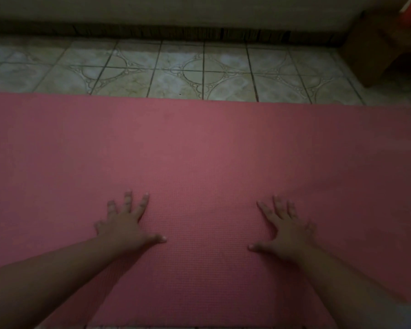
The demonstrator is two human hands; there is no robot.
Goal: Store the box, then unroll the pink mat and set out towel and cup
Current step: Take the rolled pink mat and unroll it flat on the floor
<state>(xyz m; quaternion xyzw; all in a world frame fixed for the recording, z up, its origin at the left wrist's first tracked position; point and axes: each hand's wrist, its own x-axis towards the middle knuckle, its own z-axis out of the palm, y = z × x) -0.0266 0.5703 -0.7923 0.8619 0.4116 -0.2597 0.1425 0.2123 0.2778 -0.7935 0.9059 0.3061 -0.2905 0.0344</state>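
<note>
- Two hands, left hand and right hand, press flat with fingers spread on the flat pink textured mat.
- Its far edge meets the patterned tile floor.
- A brown cardboard box stands far right.

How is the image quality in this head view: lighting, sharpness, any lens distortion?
Head view: dim and underexposed, corners darkest; soft rather than crisp, though both hands, left hand and right hand, read clearly, spread flat on the pink mat; no glare; wide-angle bowing curves the mat's far edge and the tiled floor lines.
</note>
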